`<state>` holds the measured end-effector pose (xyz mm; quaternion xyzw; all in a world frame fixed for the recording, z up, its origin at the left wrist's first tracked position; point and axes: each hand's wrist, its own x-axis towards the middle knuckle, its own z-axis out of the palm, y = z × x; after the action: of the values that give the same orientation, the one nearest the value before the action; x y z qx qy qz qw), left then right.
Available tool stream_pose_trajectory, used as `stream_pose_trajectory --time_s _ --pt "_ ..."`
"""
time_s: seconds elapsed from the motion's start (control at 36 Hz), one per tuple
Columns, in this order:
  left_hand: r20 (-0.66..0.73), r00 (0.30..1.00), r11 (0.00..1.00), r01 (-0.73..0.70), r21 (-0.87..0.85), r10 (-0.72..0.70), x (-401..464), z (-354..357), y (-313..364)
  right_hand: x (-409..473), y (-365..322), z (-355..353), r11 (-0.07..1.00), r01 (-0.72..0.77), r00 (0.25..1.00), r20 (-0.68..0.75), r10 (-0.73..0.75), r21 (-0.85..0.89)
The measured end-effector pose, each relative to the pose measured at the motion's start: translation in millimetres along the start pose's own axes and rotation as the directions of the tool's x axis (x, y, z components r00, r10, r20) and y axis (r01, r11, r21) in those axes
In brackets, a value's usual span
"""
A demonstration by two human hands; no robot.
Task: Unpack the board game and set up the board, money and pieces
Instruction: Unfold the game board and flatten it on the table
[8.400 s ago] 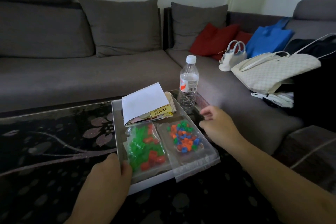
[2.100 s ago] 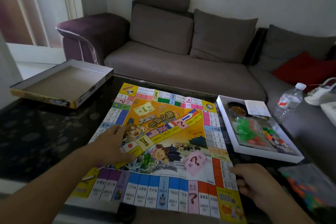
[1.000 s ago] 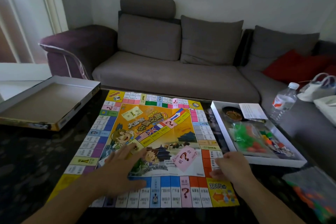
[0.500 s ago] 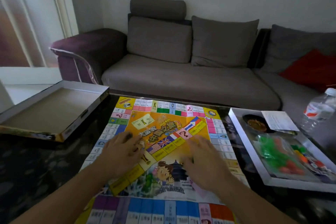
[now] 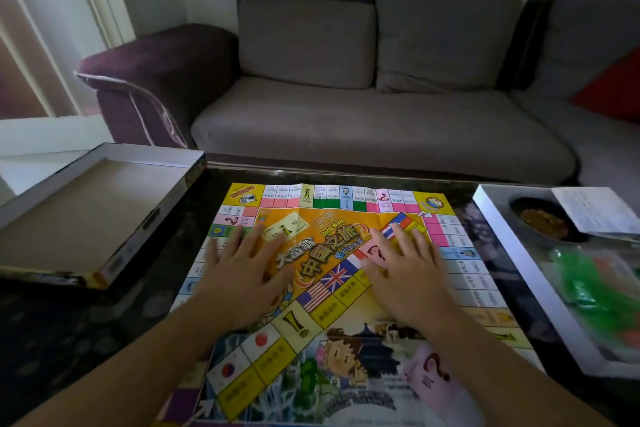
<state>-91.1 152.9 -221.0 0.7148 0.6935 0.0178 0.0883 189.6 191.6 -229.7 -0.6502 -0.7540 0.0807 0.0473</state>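
Observation:
The colourful paper game board [image 5: 332, 208] lies unfolded on the dark table, creases showing along its far edge. My left hand [image 5: 247, 274] presses flat on the board's left centre, fingers straight and spread. My right hand [image 5: 403, 270] presses flat on the right centre in the same way. At the right stands the white box base [image 5: 502, 236], holding a bag of green and red pieces [image 5: 599, 291], a dark round dish [image 5: 543, 220] and a white paper sheet [image 5: 588, 208].
The empty box lid [image 5: 86, 211] lies upside down at the table's left corner. A grey sofa [image 5: 363, 121] with cushions runs behind the table, with a red cushion [image 5: 616, 90] at the far right. The dark patterned tabletop [image 5: 86, 333] shows left of the board.
Both hands have slid further up the board towards its far half, staying flat on it. The view has shifted left, so the water bottle is out of sight.

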Motion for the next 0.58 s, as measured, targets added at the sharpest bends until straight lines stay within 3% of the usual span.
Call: stream_pose_trajectory --time_s 0.28,0.58 --pt "0.005 1.0 0.994 -0.011 -0.104 0.011 -46 5 22 -66 6 -16 0.997 0.003 1.0 0.022 -0.005 0.074" --pt "-0.011 0.999 0.999 0.035 -0.02 -0.035 -78 23 22 -110 27 -10 0.998 0.062 0.998 0.033 -0.062 -0.017"
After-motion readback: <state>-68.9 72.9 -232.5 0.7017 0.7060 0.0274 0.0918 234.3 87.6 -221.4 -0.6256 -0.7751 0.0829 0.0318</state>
